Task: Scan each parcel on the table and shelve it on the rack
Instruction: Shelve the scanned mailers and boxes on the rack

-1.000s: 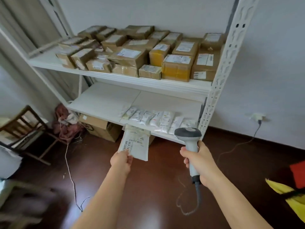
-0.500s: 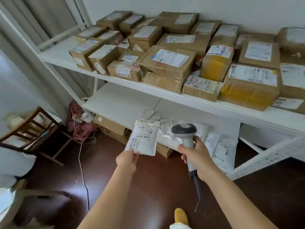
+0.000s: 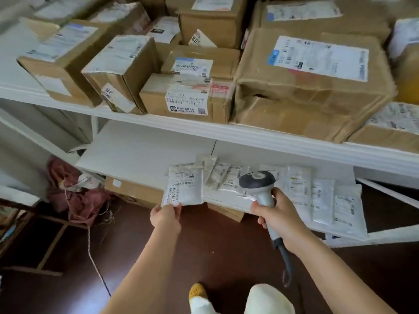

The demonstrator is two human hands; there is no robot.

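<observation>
Left hand pinches the white parcel by its near edge; right hand grips the scanner. Beyond both — the lower shelf: lay the parcel flat, label up, beside the packets — not overlapping.

Bare lower shelf lies open left of the flat mailers; boxes crowd the upper shelf.
</observation>
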